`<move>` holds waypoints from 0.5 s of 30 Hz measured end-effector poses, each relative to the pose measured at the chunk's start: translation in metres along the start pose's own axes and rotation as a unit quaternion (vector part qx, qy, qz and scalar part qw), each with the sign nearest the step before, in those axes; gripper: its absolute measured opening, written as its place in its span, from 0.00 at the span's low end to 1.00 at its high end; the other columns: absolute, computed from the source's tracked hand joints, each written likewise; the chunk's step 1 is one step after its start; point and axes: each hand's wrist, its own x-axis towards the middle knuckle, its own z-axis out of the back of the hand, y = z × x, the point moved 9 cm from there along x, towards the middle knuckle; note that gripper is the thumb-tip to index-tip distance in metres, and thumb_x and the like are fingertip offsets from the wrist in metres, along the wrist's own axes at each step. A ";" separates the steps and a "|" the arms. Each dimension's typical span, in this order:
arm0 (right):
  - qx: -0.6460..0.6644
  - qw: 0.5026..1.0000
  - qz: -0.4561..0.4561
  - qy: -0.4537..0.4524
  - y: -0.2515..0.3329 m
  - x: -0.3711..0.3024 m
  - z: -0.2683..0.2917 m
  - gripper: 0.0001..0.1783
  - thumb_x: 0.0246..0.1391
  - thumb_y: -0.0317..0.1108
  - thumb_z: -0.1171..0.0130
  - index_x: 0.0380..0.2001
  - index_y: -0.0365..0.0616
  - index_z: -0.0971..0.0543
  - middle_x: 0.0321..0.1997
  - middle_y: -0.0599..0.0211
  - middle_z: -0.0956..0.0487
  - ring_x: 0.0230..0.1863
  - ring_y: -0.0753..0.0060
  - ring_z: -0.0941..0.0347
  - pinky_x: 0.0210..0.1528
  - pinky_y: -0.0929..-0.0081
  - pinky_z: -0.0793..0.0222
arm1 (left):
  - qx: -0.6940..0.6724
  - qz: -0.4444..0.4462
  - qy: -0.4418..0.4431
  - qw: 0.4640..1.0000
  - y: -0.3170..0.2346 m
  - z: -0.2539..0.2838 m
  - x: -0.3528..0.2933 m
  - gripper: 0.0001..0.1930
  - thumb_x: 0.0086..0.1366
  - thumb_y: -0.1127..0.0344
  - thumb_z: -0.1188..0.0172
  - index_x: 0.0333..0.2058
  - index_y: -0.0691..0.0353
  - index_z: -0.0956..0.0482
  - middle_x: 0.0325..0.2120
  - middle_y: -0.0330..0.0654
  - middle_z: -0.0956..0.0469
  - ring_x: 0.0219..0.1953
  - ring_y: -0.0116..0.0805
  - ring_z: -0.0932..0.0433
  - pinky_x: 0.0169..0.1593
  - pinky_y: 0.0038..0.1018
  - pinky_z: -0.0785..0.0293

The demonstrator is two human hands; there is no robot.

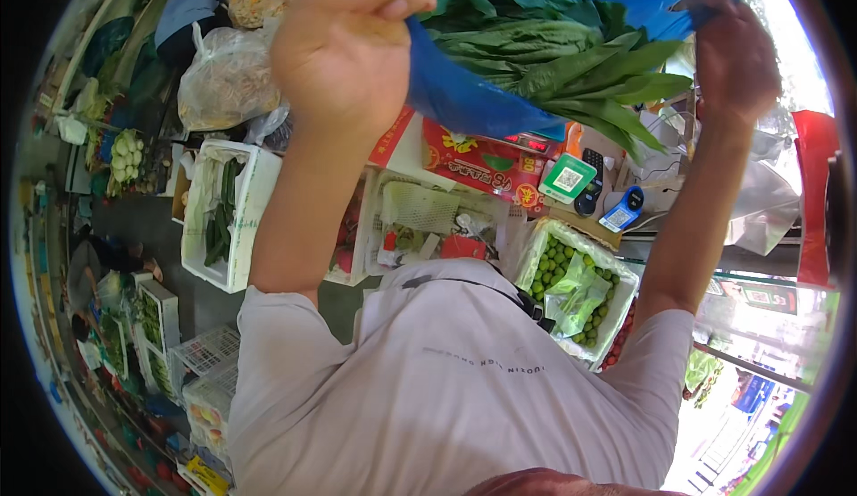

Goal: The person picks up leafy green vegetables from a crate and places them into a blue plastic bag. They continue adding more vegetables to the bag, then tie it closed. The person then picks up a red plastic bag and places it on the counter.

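A blue plastic bag [460, 94] is stretched between my two raised hands at the top of the head view. Long leafy greens [553, 54] lie in it, some leaf tips sticking out over its edge on the right. My left hand [344, 41] is closed around the bag's left side, fingers curled at the picture's upper edge. On the other side, my right hand [736, 58] is somewhat blurred, but its fingers grip the bag's right edge. The bag hangs over a counter with a red printed box [464, 157].
Below the bag are a green code sign [568, 178], a blue card stand [622, 210] and a foam box of small green fruit [629, 295]. At left stand a foam box of long green vegetables [245, 228] and a filled clear bag [228, 85]. A crouching person [89, 268] is at far left.
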 end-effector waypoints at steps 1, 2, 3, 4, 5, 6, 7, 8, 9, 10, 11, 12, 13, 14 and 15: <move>-0.273 0.959 0.054 -0.054 0.050 -0.023 0.005 0.45 0.65 0.49 0.58 0.67 0.13 0.46 0.65 0.29 0.32 0.70 0.37 0.37 0.77 0.49 0.54 | -0.012 -0.017 0.017 1.000 -0.013 -0.016 -0.007 0.15 0.66 0.62 0.44 0.46 0.67 0.28 0.25 0.32 0.38 0.27 0.27 0.40 0.42 0.29 0.38; -0.275 0.959 0.046 -0.056 0.048 -0.024 -0.007 0.46 0.64 0.50 0.58 0.67 0.13 0.47 0.66 0.29 0.33 0.70 0.37 0.37 0.77 0.49 0.54 | -0.015 -0.038 0.029 0.999 -0.030 -0.029 -0.015 0.19 0.66 0.61 0.43 0.49 0.68 0.27 0.25 0.33 0.37 0.28 0.28 0.41 0.40 0.30 0.39; -0.272 0.960 0.036 -0.053 0.042 -0.021 -0.020 0.47 0.64 0.51 0.58 0.67 0.13 0.47 0.66 0.28 0.33 0.70 0.36 0.37 0.78 0.48 0.54 | -0.018 -0.021 0.098 0.995 -0.043 -0.034 -0.022 0.21 0.66 0.60 0.44 0.52 0.68 0.29 0.27 0.34 0.37 0.30 0.29 0.41 0.43 0.32 0.40; -0.272 0.961 0.026 -0.048 0.035 -0.017 -0.033 0.48 0.64 0.52 0.58 0.68 0.13 0.48 0.67 0.28 0.34 0.70 0.35 0.38 0.78 0.48 0.55 | -0.019 0.000 0.164 0.986 -0.054 -0.036 -0.030 0.24 0.66 0.59 0.45 0.54 0.69 0.31 0.29 0.36 0.37 0.32 0.30 0.41 0.45 0.33 0.40; -0.271 0.961 0.016 -0.043 0.026 -0.013 -0.047 0.49 0.63 0.54 0.57 0.68 0.13 0.49 0.67 0.28 0.34 0.71 0.35 0.38 0.78 0.48 0.55 | -0.025 0.038 0.200 0.979 -0.059 -0.034 -0.035 0.24 0.65 0.58 0.45 0.55 0.69 0.32 0.29 0.36 0.37 0.32 0.30 0.41 0.45 0.33 0.40; -0.270 0.962 0.005 -0.039 0.016 -0.011 -0.062 0.50 0.63 0.55 0.57 0.68 0.13 0.49 0.68 0.27 0.35 0.71 0.34 0.39 0.78 0.48 0.55 | -0.033 0.076 0.234 0.969 -0.064 -0.031 -0.041 0.25 0.65 0.58 0.44 0.55 0.69 0.32 0.29 0.37 0.37 0.33 0.30 0.41 0.46 0.33 0.41; -0.249 0.966 -0.016 -0.064 0.004 -0.014 -0.068 0.50 0.64 0.55 0.58 0.68 0.13 0.48 0.68 0.29 0.34 0.69 0.36 0.37 0.75 0.52 0.51 | -0.042 0.110 0.268 0.956 -0.067 -0.028 -0.046 0.26 0.65 0.58 0.44 0.56 0.69 0.32 0.30 0.38 0.38 0.34 0.30 0.41 0.46 0.33 0.41; -0.228 0.969 -0.035 -0.092 -0.009 -0.020 -0.074 0.49 0.64 0.55 0.59 0.69 0.14 0.48 0.67 0.31 0.33 0.68 0.39 0.36 0.72 0.56 0.47 | -0.051 0.145 0.302 0.941 -0.068 -0.024 -0.052 0.27 0.65 0.57 0.43 0.56 0.69 0.33 0.30 0.38 0.38 0.34 0.30 0.40 0.47 0.33 0.41; -0.187 0.969 -0.065 -0.150 -0.027 -0.038 -0.079 0.47 0.65 0.55 0.61 0.69 0.16 0.46 0.66 0.35 0.31 0.65 0.44 0.33 0.65 0.65 0.39 | -0.014 0.151 0.262 0.953 -0.067 -0.015 -0.064 0.24 0.65 0.60 0.44 0.55 0.68 0.33 0.29 0.35 0.40 0.31 0.27 0.42 0.41 0.29 0.43; -0.167 0.962 -0.075 -0.203 -0.044 -0.058 -0.073 0.46 0.66 0.55 0.61 0.69 0.18 0.43 0.66 0.37 0.30 0.64 0.47 0.31 0.65 0.66 0.36 | 0.023 0.158 0.222 0.962 -0.068 -0.006 -0.076 0.21 0.65 0.62 0.45 0.53 0.67 0.32 0.28 0.33 0.42 0.27 0.24 0.44 0.35 0.25 0.46; -0.146 0.952 -0.083 -0.256 -0.061 -0.077 -0.068 0.45 0.66 0.55 0.61 0.69 0.20 0.41 0.66 0.40 0.28 0.64 0.49 0.29 0.64 0.68 0.34 | 0.058 0.166 0.183 0.967 -0.071 0.005 -0.090 0.18 0.65 0.65 0.46 0.52 0.66 0.32 0.26 0.30 0.44 0.24 0.21 0.47 0.29 0.21 0.48; -0.115 0.949 -0.072 -0.284 -0.077 -0.102 -0.069 0.44 0.65 0.56 0.59 0.69 0.25 0.39 0.65 0.42 0.27 0.63 0.50 0.30 0.67 0.59 0.38 | 0.045 0.183 0.148 0.971 -0.065 0.013 -0.107 0.22 0.64 0.66 0.45 0.55 0.66 0.33 0.27 0.30 0.43 0.24 0.20 0.46 0.28 0.21 0.48; -0.178 0.876 -0.010 -0.449 -0.075 -0.148 -0.060 0.41 0.63 0.55 0.54 0.67 0.31 0.34 0.65 0.45 0.27 0.57 0.54 0.29 0.66 0.57 0.40 | 0.015 0.209 0.125 0.970 -0.063 0.027 -0.119 0.25 0.62 0.68 0.44 0.58 0.67 0.34 0.27 0.30 0.43 0.23 0.19 0.46 0.27 0.20 0.49; -0.119 0.892 -0.027 -0.435 -0.115 -0.159 -0.059 0.38 0.60 0.54 0.50 0.62 0.33 0.31 0.55 0.54 0.27 0.46 0.63 0.33 0.54 0.64 0.40 | 0.013 0.235 0.082 0.968 -0.060 0.047 -0.135 0.28 0.61 0.70 0.44 0.60 0.68 0.35 0.27 0.30 0.42 0.23 0.18 0.46 0.27 0.20 0.49; -0.086 0.899 -0.044 -0.427 -0.137 -0.163 -0.075 0.34 0.58 0.52 0.47 0.58 0.34 0.29 0.44 0.63 0.26 0.36 0.72 0.37 0.42 0.71 0.40 | 0.001 0.245 0.069 0.967 -0.060 0.063 -0.144 0.27 0.60 0.71 0.44 0.59 0.69 0.35 0.26 0.30 0.42 0.22 0.18 0.46 0.26 0.20 0.50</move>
